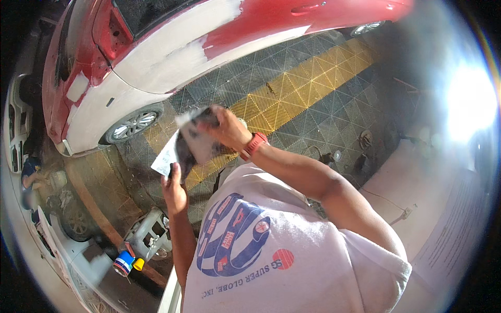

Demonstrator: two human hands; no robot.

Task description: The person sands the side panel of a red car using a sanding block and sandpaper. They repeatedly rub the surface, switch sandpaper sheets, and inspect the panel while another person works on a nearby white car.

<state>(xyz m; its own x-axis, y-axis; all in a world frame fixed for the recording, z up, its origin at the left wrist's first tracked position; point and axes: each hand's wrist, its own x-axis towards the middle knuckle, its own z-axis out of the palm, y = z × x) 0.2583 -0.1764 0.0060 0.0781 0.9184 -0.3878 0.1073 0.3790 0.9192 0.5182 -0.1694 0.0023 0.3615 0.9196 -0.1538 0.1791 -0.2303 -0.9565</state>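
While the red-and-white car's lower edge and near wheel bound the space ahead and leftward, patterned floor lies open beyond the hands. Above it, the pale-and-dark sheet has its white corner pinched in the left hand's fingers. With elbow bent, the blurred right hand reaches across its upper part; whether those fingers grip, I cannot tell.

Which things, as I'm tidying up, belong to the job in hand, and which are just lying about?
In the job:
- light-and-dark sheet material, held by the left hand, with the blurred right hand at it
- probably the red-and-white car

Apparently lying about:
- multicoloured can
- small yellow item
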